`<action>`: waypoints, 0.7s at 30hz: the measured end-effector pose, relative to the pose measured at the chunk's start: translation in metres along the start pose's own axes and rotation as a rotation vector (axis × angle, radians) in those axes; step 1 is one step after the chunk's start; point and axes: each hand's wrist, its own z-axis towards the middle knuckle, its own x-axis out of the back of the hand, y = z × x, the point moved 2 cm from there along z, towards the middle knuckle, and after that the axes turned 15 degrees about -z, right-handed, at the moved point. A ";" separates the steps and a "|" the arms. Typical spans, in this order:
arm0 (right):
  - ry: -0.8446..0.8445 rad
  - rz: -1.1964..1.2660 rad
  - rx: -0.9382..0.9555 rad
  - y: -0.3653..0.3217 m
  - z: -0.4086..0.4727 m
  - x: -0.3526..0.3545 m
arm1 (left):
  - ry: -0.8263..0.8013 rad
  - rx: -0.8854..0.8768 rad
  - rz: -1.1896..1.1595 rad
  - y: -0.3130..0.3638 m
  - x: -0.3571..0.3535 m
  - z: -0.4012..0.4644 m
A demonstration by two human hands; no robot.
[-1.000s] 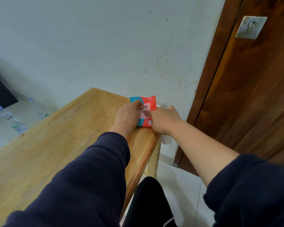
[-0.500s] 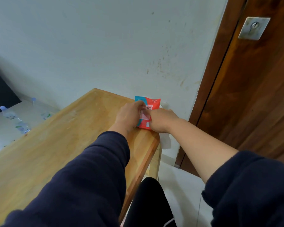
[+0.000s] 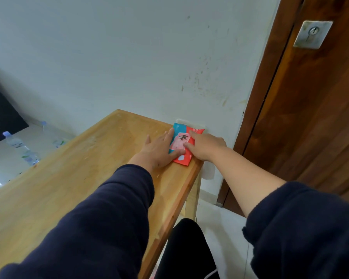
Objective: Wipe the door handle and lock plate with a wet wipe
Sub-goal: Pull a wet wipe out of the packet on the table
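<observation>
Lying at the far left, on a pale surface beyond the table, are two clear plastic water bottles [image 3: 21,149], one nearer and one behind it. The wooden table [image 3: 69,178] fills the lower left of the view and ends at a corner close to the wall. The left hand [image 3: 159,150] rests flat on the table top with its fingers straight and spread, and its thumb and fingertips press on the left edge of the wet wipe packet [image 3: 184,144]. This red and blue packet lies flat at the far right corner of the table, touching the wall. The right hand [image 3: 207,146] comes from the right side, and its straight fingers press on the top of the packet; nothing is grasped by it. Further right stands the brown wooden door [image 3: 310,117], and high on it the metal lock plate [image 3: 312,34] with a keyhole, well apart from both hands.
</observation>
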 end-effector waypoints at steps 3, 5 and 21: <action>-0.028 -0.036 0.001 0.004 0.004 0.001 | -0.061 0.019 0.039 0.005 0.004 -0.005; -0.048 -0.080 0.008 0.007 0.007 0.003 | -0.061 0.020 0.044 0.003 0.004 -0.007; 0.207 -0.177 -0.138 -0.008 0.014 0.009 | -0.134 0.069 0.100 -0.006 0.004 0.002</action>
